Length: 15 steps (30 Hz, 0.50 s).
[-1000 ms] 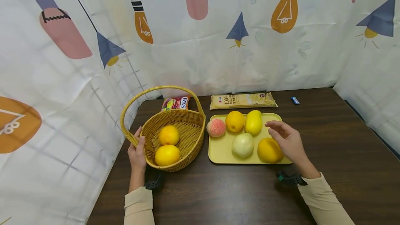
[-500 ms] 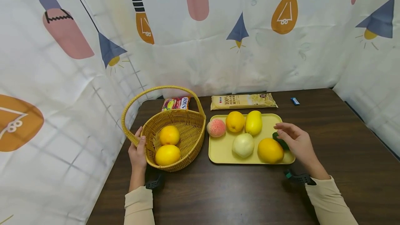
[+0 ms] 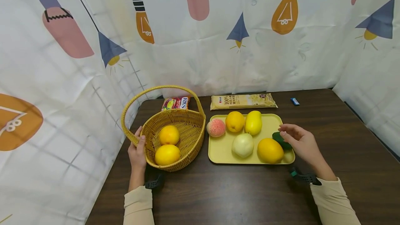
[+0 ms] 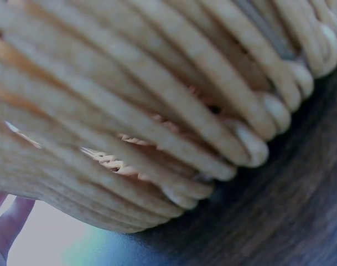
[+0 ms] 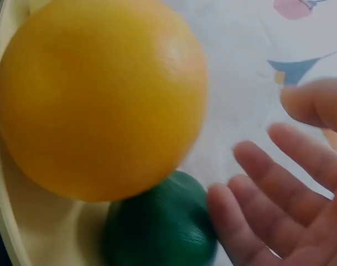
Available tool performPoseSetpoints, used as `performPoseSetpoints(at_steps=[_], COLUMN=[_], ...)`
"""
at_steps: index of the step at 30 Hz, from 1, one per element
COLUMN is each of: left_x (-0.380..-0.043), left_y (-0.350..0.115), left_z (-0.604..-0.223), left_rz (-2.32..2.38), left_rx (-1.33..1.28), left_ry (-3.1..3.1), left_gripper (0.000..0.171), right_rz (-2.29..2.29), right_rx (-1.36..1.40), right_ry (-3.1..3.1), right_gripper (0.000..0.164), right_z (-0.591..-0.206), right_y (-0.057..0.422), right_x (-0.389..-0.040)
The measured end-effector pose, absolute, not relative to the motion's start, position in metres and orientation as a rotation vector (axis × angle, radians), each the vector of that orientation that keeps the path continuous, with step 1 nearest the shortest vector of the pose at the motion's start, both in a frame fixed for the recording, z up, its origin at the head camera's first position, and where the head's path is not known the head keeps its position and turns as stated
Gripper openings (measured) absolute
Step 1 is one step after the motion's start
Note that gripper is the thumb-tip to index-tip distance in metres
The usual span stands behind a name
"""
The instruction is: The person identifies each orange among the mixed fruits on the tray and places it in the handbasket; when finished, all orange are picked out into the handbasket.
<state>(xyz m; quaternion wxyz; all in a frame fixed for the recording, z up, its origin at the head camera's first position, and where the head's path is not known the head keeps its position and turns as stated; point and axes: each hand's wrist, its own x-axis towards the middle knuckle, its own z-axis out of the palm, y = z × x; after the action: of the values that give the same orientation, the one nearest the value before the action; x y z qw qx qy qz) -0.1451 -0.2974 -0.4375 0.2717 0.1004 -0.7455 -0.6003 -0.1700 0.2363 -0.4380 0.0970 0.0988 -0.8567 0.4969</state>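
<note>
My left hand grips the left side of the yellow wicker basket, near the foot of its tall handle. Two yellow-orange fruits lie inside it. In the left wrist view the basket's weave fills most of the frame, with a bit of the hand at lower left. Over the right end of the yellow tray, my right hand hovers with loosely bent fingers and nothing between them. Right by it are a dark green fruit, partly hidden, and a large orange-yellow fruit.
Also on the tray are a pale green round fruit, an orange, a yellow mango-like fruit and a peach at the left rim. Behind lie a noodle packet, a red candy bag and a small blue wrapper.
My right hand has moved right, away from the middle of the tray, and the dark green fruit has come into sight beneath it. The left hand and basket have stayed put.
</note>
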Motion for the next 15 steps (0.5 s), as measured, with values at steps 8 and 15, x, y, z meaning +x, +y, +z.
performPoseSetpoints(at_steps=[8,15], left_x=[-0.1463,-0.1464], left_y=[-0.2984,-0.2986], left_z=[-0.4382,-0.4390], left_rz=[-1.643,-1.651], left_rx=[0.253,0.256], left_ry=[-1.987,-1.990], left_gripper=[0.044,0.045], right_rz=[1.528,1.490], right_rx=[0.451,0.579], right_ry=[-2.678,-2.771], right_gripper=[0.038,0.041], right_z=[-0.4327,-0.4359], right_y=[0.2431,0.2447], right_x=[-0.1650,-0.1658])
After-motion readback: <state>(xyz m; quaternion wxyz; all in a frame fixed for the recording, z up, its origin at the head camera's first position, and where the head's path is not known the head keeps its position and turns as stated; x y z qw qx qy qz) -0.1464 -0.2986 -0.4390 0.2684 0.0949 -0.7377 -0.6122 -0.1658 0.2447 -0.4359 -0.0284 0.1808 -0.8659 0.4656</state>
